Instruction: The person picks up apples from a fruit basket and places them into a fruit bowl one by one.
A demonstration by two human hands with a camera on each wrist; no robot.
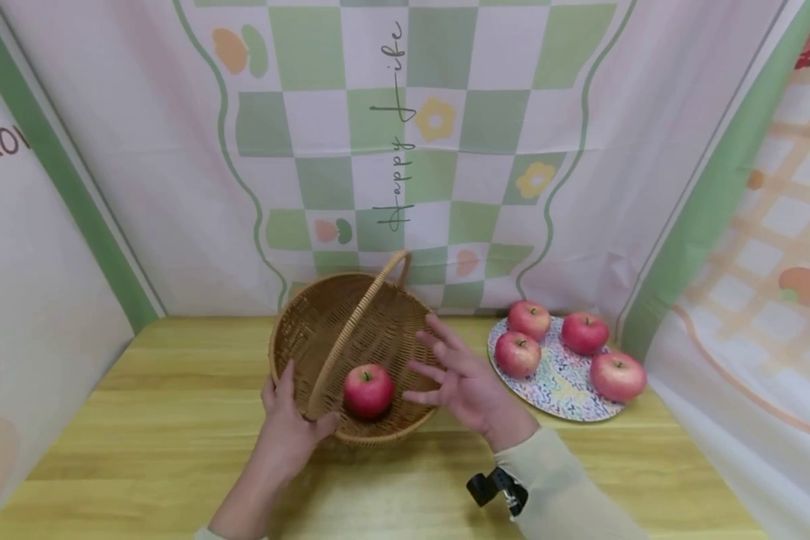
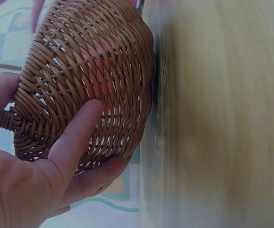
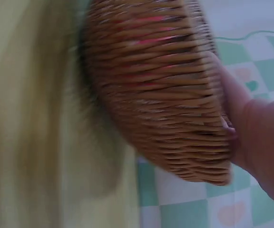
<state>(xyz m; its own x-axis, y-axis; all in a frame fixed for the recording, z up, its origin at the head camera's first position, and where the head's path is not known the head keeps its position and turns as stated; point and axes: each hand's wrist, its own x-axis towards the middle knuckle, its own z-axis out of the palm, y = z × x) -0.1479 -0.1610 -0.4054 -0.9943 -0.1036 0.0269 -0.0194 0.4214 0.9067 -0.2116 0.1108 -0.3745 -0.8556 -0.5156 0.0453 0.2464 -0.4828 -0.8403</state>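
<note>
A brown woven wicker basket (image 1: 310,319) with an arched handle (image 1: 351,330) rests on the table. One red apple (image 1: 368,397) lies inside, low toward the near side. My left hand (image 1: 286,431) holds the basket's left rim, thumb over the edge and fingers along the outer wall, as the left wrist view shows with the basket weave (image 2: 118,85). Over the right rim is my right hand (image 1: 472,390), its fingers spread and pointing into the basket, apart from the apple. In the right wrist view that hand (image 3: 251,128) is partly hidden behind the rim.
To the right stands a speckled plate (image 1: 556,382) with several red apples (image 1: 584,334) near its edge. Behind the wooden table (image 1: 196,390) hangs a checkered cloth (image 1: 439,45). A black device (image 1: 498,489) is strapped at the right wrist.
</note>
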